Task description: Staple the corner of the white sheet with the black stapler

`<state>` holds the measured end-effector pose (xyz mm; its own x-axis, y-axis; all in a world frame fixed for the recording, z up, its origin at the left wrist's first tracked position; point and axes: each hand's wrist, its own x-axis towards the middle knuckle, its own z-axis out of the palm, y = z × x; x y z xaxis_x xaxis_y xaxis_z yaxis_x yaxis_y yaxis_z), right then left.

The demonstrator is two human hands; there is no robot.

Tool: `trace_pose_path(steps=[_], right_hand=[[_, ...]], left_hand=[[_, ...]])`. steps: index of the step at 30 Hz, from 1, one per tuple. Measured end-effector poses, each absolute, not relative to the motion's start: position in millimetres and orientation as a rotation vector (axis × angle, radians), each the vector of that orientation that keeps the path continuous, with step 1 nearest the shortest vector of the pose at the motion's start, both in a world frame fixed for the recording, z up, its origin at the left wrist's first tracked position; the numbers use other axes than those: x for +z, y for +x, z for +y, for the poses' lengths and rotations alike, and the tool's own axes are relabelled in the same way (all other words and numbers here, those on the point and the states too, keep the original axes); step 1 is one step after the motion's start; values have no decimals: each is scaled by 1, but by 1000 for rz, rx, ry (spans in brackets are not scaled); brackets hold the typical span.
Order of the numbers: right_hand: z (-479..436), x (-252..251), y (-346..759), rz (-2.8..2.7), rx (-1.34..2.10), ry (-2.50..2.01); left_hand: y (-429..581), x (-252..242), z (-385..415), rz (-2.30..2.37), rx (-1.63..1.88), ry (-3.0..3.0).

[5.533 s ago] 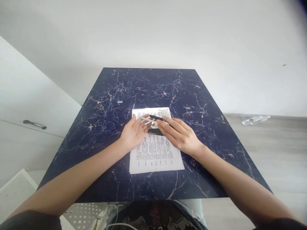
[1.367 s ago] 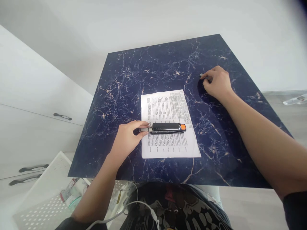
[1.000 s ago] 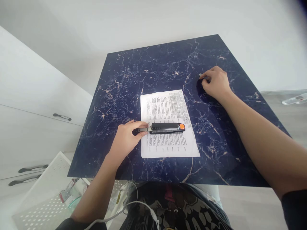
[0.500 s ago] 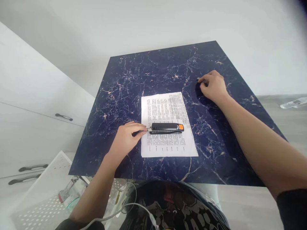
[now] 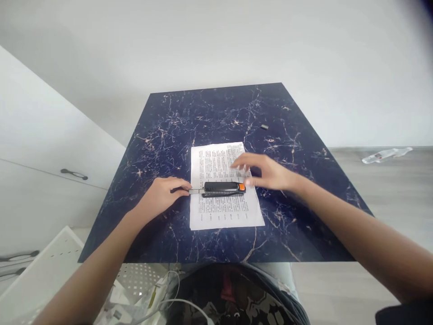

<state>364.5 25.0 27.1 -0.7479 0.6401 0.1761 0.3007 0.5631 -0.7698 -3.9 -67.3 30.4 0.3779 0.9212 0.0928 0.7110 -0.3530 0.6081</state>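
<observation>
A black stapler [image 5: 221,186] with an orange end lies sideways on a printed sheet of paper [image 5: 225,219]. Its metal slide sticks out at the left end, and my left hand [image 5: 162,194] pinches the tip of that slide between thumb and fingers. Over the paper's right side, close to the orange end, is my right hand [image 5: 267,171], open, its thumb and fingers apart and a little blurred. Whether the thumb touches the stapler I cannot tell. Farther back on the table rests a small dark grey piece [image 5: 264,127], perhaps a strip of staples.
The table [image 5: 162,153] has a dark blue marbled top. White cabinets [image 5: 43,149] stand on the left. A white perforated rack [image 5: 135,275] with a cable [image 5: 179,300] is below the front left edge. A clear plastic item [image 5: 385,155] lies on the floor at right.
My right hand has let go of the small grey piece at the back and come toward the stapler, opening. With my left hand at its tip, the slide now sticks out farther. The view has shifted.
</observation>
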Motion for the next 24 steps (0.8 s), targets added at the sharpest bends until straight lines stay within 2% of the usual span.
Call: trace_pose_path(steps=[5, 12, 15, 20, 24], right_hand=[[-27, 9, 334, -2346, 1013, -718], [-23, -4, 327, -2369, 876, -671], [-25, -2, 327, -2356, 809, -703], [-37, 4, 317, -2404, 447, -746], [-42, 15, 329, -2369, 473, -713]], left_hand=[[21, 19, -50, 1239, 627, 2319], [49, 4, -40, 1200, 758, 2255], [53, 12, -38, 1196, 690, 2215], [55, 32, -24, 1156, 463, 2092], [54, 24, -12, 1529, 638, 2177]])
